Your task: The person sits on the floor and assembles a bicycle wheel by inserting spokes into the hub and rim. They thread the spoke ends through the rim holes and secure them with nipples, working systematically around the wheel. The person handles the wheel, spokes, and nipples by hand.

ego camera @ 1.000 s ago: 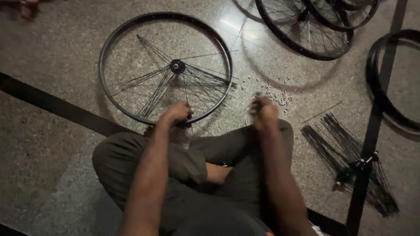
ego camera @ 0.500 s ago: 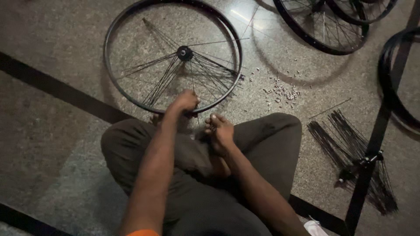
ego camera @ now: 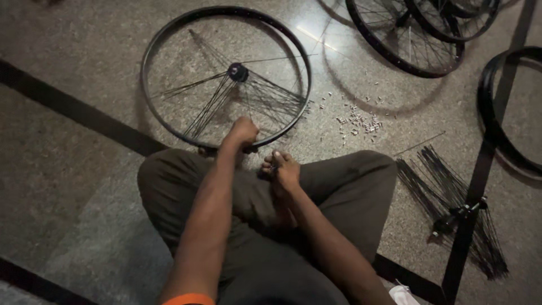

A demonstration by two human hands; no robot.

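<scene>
I sit cross-legged on a speckled stone floor. A black bicycle wheel rim [ego camera: 226, 8] lies flat before my knees, its hub [ego camera: 237, 72] in the middle with loose spokes fanning mostly toward me. My left hand [ego camera: 243, 133] is closed in a fist at the rim's near edge, over the spoke ends there. My right hand [ego camera: 285, 169] rests just right of it above my knee, fingertips pinched on a small dark part. What exactly that part is I cannot make out.
A scatter of small silver spoke nipples [ego camera: 358, 121] lies right of the wheel. A bundle of black spokes [ego camera: 451, 197] is at the right beside my leg. Spoked wheels [ego camera: 406, 34] and a bare rim [ego camera: 491, 124] lie at the top right. Black stripes [ego camera: 73, 107] cross the floor.
My right hand has come back from near the nipple pile to the left, ending close beside my left hand. My left hand has stayed at the rim's near edge.
</scene>
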